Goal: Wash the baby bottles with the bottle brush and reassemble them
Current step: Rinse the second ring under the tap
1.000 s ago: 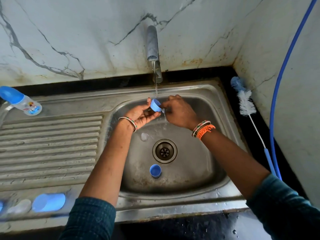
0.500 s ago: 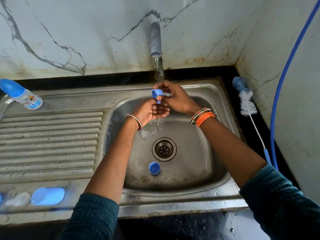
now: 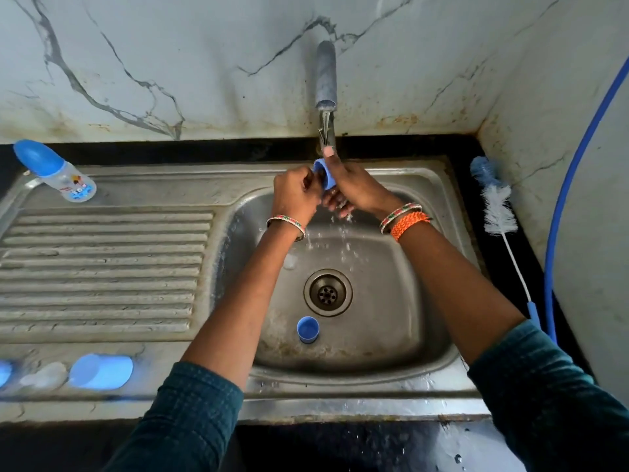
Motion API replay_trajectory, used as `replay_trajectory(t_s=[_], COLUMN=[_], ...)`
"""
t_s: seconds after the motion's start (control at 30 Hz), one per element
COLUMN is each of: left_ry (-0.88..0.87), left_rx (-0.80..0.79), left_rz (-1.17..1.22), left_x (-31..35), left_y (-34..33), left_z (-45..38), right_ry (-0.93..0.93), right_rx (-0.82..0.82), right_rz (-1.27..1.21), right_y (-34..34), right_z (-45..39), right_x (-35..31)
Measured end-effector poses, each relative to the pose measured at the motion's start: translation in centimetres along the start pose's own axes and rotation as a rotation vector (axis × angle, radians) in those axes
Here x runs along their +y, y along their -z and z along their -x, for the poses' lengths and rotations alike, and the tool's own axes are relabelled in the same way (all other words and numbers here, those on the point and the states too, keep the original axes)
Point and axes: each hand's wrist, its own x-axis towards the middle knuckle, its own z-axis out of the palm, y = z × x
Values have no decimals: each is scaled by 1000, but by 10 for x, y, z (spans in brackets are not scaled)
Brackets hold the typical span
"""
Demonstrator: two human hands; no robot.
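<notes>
Both hands meet under the running tap (image 3: 326,76). My right hand (image 3: 354,187) and my left hand (image 3: 296,195) grip a small blue bottle part (image 3: 322,172), a ring or cap, in the water stream. Water drips off my fingers into the steel sink (image 3: 422,301). A second blue cap (image 3: 308,330) lies in the basin near the drain. An assembled baby bottle (image 3: 56,172) with a blue cap lies at the back left of the drainboard. The bottle brush (image 3: 497,206) rests on the dark counter to the right.
A blue cap (image 3: 101,371) and a clear nipple (image 3: 44,376) lie blurred on the sink's front left rim. A blue hose (image 3: 571,185) runs down the right wall. The ribbed drainboard (image 3: 102,267) lies left of the basin.
Both hands have lifted the blue part from low over the basin up toward the tap's outlet, and water now splashes below them.
</notes>
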Motion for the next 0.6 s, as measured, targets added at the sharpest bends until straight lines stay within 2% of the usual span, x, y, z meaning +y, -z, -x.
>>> replay_trajectory(t_s=[0.07, 0.13, 0.33, 0.43, 0.5, 0.6], left_ry=[122, 228, 547, 684, 674, 507], left_rx=[-30, -54, -67, -208, -313, -316], left_rz=[83, 191, 579, 675, 642, 331], left_x=[-2, -5, 7, 22, 26, 20], left_y=[-1, -2, -5, -2, 1, 3], left_z=[-2, -3, -13, -10, -6, -3], right_ry=[-8, 53, 95, 155, 178, 211], right_rx=[-75, -43, 274, 411, 328, 226], right_rz=[-55, -75, -403, -624, -660, -447], right_y=[-8, -16, -42, -36, -26, -16], right_z=[-1, 0, 6, 5, -1, -3], right_x=[10, 20, 23, 24, 28, 30])
